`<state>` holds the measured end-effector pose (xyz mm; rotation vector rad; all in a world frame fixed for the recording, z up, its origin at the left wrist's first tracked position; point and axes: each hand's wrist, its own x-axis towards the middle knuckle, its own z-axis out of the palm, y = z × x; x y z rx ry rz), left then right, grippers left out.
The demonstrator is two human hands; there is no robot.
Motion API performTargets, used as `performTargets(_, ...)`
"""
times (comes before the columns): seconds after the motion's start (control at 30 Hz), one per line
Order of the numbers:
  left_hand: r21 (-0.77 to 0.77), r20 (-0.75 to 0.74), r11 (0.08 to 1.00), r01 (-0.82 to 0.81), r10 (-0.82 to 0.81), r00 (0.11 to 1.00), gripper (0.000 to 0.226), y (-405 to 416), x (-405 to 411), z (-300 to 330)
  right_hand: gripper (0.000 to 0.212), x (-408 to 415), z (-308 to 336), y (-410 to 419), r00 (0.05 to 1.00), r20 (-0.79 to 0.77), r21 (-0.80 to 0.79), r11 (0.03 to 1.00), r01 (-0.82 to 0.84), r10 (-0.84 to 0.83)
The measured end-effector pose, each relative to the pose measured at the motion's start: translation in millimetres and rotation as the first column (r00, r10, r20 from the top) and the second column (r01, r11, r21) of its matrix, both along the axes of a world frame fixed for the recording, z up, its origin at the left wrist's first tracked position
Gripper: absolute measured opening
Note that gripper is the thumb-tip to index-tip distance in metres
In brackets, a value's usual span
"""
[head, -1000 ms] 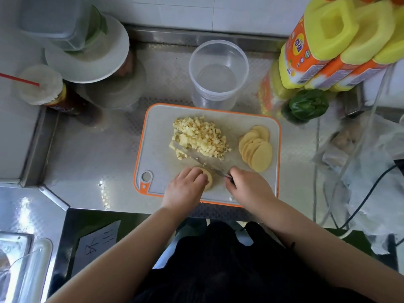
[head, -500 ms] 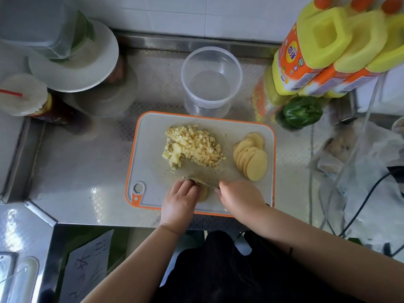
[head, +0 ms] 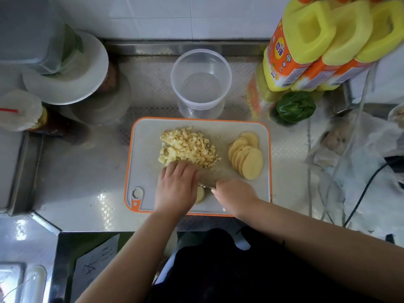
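Right now your left hand [head: 176,189] lies palm down on the cutting board [head: 131,167]. Its fingers are stretched forward and loosely together, gripping nothing, and their tips touch the near edge of the diced potato pile [head: 189,147]. A potato slice [head: 200,194] peeks out from beneath that hand's right side, flat on the board and between your two hands. Your right hand [head: 235,196] is curled tight around the handle of the knife [head: 207,183]. The blade runs leftward, low over the board, and disappears under your left fingers; whether its edge touches the board cannot be told. Just beyond your right hand, a fanned stack of round slices [head: 247,156] sits at the board's right side, apart from the diced pile. Behind the board stands a clear plastic tub [head: 201,82], and to its right a green pepper [head: 295,107] sits below the yellow bottles [head: 306,40].
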<state>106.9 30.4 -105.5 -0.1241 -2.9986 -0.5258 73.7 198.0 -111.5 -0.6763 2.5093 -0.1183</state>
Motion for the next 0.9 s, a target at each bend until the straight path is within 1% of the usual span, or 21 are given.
performTargets(0.03, -0.048, 0.219, 0.996, 0.076, -0.064, 0.974, 0.037, 1.1, -17.7, 7.7, 0.032, 1.4, 3.5, -0.3, 1.000, -0.005, 0.015, 1.000, 0.010, -0.010)
performTargets(0.07, -0.070, 0.414, 0.983, 0.172, -0.128, 0.901, 0.045, 3.3, -33.3, 11.6, 0.044, 2.1, 1.7, 0.1, 0.998, 0.012, -0.024, 0.997, 0.068, -0.068)
performTargets(0.1, -0.076, 0.561, 0.961, 0.265, -0.178, 0.808, 0.052, 6.3, -45.9, 13.6, 0.049, 0.8, -6.5, 0.4, 0.997, 0.008, -0.102, 0.992, 0.079, -0.078)
performTargets(0.13, -0.066, 0.654, 0.943, 0.327, -0.207, 0.728, 0.058, 9.0, -54.6, 13.2, 0.050, 2.3, -10.0, 1.0, 0.997, -0.039, -0.117, 0.991, 0.060, -0.065)
performTargets(0.17, -0.050, 0.708, 0.931, 0.362, -0.222, 0.670, 0.064, 11.2, -59.7, 12.4, 0.047, 3.1, -3.7, -0.7, 0.997, -0.060, -0.081, 0.995, 0.053, -0.058)
performTargets(0.23, -0.031, 0.764, 0.922, 0.386, -0.227, 0.604, 0.074, 15.2, -65.1, 12.8, 0.032, 4.5, 17.0, -3.3, 0.998, -0.065, 0.029, 1.000, 0.002, 0.000)
performTargets(0.27, -0.026, 0.785, 0.926, 0.376, -0.214, 0.581, 0.078, 16.3, -67.3, 12.0, 0.028, 5.1, 17.5, -2.5, 0.998, -0.064, 0.023, 1.000, -0.008, 0.009)
performTargets(0.33, -0.007, 0.823, 0.941, 0.339, -0.187, 0.536, 0.083, 18.9, -71.4, 15.5, 0.035, 7.8, 16.0, -0.2, 0.999, -0.024, 0.006, 1.000, 0.021, -0.020)
performTargets(0.37, -0.015, 0.825, 0.939, 0.344, -0.183, 0.535, 0.082, 20.6, -73.0, 20.3, 0.036, 9.2, 19.0, 0.5, 0.999, -0.024, -0.019, 0.999, 0.027, -0.027)
performTargets(0.4, -0.037, 0.780, 0.921, 0.387, -0.215, 0.587, 0.078, 20.6, -72.5, 24.3, 0.037, 10.6, 24.7, -0.3, 0.998, -0.047, -0.044, 0.998, 0.037, -0.039)
performTargets(0.43, -0.073, 0.658, 0.904, 0.421, -0.274, 0.702, 0.070, 17.8, -69.8, 27.5, 0.036, 12.0, 26.9, -0.2, 0.996, -0.068, -0.069, 0.997, 0.045, -0.050)
performTargets(0.47, -0.095, 0.429, 0.906, 0.412, -0.336, 0.839, 0.060, 12.8, -65.1, 30.2, 0.035, 12.0, 29.2, -0.1, 0.996, -0.067, -0.078, 0.995, 0.058, -0.063)
performTargets(0.5, -0.078, 0.145, 0.924, 0.374, -0.361, 0.921, 0.048, 5.8, -54.9, 32.0, 0.034, 12.1, 31.2, -0.2, 0.996, -0.051, -0.074, 0.995, 0.069, -0.073)
performTargets(0.53, -0.023, -0.139, 0.944, 0.328, -0.328, 0.934, 0.035, -2.2, -39.7, 30.9, 0.033, 11.3, 32.3, -0.3, 0.996, -0.033, -0.069, 0.994, 0.080, -0.083)
performTargets(0.57, 0.052, -0.325, 0.951, 0.306, -0.274, 0.905, 0.023, -9.7, -22.8, 28.1, 0.032, 9.9, 32.1, 0.0, 0.996, -0.013, -0.068, 0.994, 0.090, -0.091)
performTargets(0.6, 0.104, -0.398, 0.947, 0.304, -0.240, 0.885, 0.014, -16.6, -5.4, 22.1, 0.032, 9.1, 32.0, 0.4, 0.996, 0.015, -0.063, 0.994, 0.089, -0.088)
performTargets(0.63, 0.133, -0.402, 0.945, 0.300, -0.225, 0.888, 0.010, -21.0, 12.0, 14.8, 0.033, 8.6, 32.5, 1.3, 0.995, 0.039, -0.066, 0.994, 0.090, -0.088)
performTargets(0.67, 0.132, -0.366, 0.950, 0.282, -0.217, 0.905, 0.008, -22.5, 27.0, 5.0, 0.032, 9.0, 32.7, 2.1, 0.995, 0.053, -0.073, 0.993, 0.088, -0.085)
performTargets(0.8, 0.070, -0.102, 0.988, 0.136, -0.129, 0.986, 0.007, -13.1, 53.1, -39.2, 0.029, 13.5, 29.7, 2.6, 0.997, 0.048, -0.086, 0.995, 0.057, -0.053)
performTargets(0.83, 0.059, -0.062, 0.994, 0.095, -0.091, 0.994, 0.011, -10.1, 53.0, -46.5, 0.028, 14.6, 28.3, 2.1, 0.997, 0.053, -0.066, 0.996, 0.056, -0.052)
performTargets(0.9, 0.045, -0.034, 0.998, 0.047, -0.046, 0.998, 0.013, -7.1, 51.1, -54.3, 0.028, 15.4, 26.8, 1.7, 0.997, 0.059, -0.034, 0.998, 0.049, -0.047)
